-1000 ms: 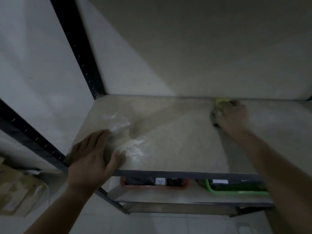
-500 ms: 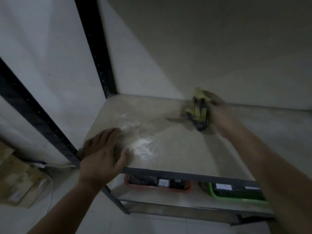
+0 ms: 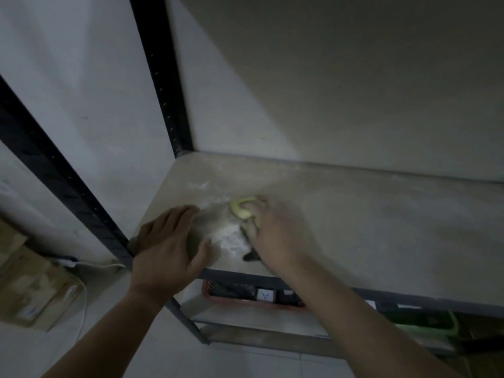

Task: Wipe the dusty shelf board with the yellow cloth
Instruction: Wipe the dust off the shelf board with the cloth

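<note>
From the head view we see our right hand (image 3: 275,236) at the centre of the frame, fingers closed around the bunched yellow cloth (image 3: 242,210), pressing it on the dusty shelf board (image 3: 368,227). White dust (image 3: 227,238) lies just left of it. Our left hand (image 3: 167,252) rests flat, fingers open, on the board's lower-left corner. A red basket (image 3: 218,294) sits on the shelf below.

Right hand (image 3: 275,236) presses bunched yellow cloth (image 3: 242,210) onto dusty shelf board (image 3: 368,227), beside white dust patch (image 3: 229,238). Left hand (image 3: 166,249) flat on front-left corner.
</note>
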A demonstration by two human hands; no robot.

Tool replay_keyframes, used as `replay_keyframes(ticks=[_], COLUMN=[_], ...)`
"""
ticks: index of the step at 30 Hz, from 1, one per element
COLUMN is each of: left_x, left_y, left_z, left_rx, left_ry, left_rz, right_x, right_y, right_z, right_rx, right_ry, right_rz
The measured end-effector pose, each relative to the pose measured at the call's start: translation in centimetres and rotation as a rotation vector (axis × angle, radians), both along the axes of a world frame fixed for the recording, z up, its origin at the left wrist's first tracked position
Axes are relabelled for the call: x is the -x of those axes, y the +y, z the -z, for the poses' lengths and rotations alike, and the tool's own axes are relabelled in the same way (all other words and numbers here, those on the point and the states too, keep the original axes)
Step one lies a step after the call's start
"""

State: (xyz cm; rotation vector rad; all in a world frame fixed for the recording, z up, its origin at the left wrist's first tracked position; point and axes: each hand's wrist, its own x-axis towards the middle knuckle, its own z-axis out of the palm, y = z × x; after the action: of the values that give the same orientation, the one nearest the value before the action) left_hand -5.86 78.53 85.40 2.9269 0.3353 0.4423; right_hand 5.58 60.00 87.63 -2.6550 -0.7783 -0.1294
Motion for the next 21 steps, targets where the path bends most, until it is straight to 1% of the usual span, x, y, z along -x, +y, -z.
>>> replay_keyframes(ticks=[1, 3, 4, 5, 8, 10, 12, 13, 15, 17, 19, 21], left_x=[0.0, -0.1, -0.1, -0.1, -0.1, -0.2, -0.2, -0.2, -0.3, -0.3, -0.3, -0.3], left_y=[0.0, 0.0, 0.1, 0.1, 0.2, 0.2, 0.1, 0.1, 0.1, 0.2, 0.3, 0.3], left_z=[0.0, 0.0, 0.0, 0.1, 0.4, 0.5, 0.5, 0.5, 0.4, 0.5, 0.5, 0.4], left_rx=[-0.004, 0.005, 0.008, 0.006, -0.009, -0.017, -0.017, -0.018, -0.020, -0.016, -0.010, -0.005], left_ry=[-0.002, 0.001, 0.004, 0.004, -0.009, -0.019, -0.015, -0.012, -0.006, -0.001, 0.004, 0.012], left_rz=[0.000, 0.001, 0.001, 0.001, -0.004, -0.007, -0.008, -0.009, -0.012, -0.010, -0.008, -0.009], right_x=[0.4, -0.4, -1.4, -2.6, -7.0, -8.7, -8.5, -7.8, -5.6, -3.1, -0.6, 1.7], right_y=[0.7, 0.2, -1.0, -2.7, -10.2, -15.3, -17.9, -18.2, -16.6, -13.1, -8.1, -2.4], right_z=[-0.4, -1.6, -2.1, -2.4, -2.9, -2.6, -1.6, -0.8, 0.2, 0.4, 0.4, -0.1], right_rx=[-0.050, -0.199, -0.262, -0.289, -0.201, -0.089, 0.027, 0.038, 0.060, 0.115, 0.111, 0.093], right_ry=[0.061, 0.242, 0.279, 0.255, 0.083, 0.065, 0.072, 0.059, 0.023, -0.018, -0.063, -0.044], right_rz=[-0.071, -0.119, -0.106, -0.062, 0.238, 0.405, 0.490, 0.505, 0.499, 0.452, 0.375, 0.270])
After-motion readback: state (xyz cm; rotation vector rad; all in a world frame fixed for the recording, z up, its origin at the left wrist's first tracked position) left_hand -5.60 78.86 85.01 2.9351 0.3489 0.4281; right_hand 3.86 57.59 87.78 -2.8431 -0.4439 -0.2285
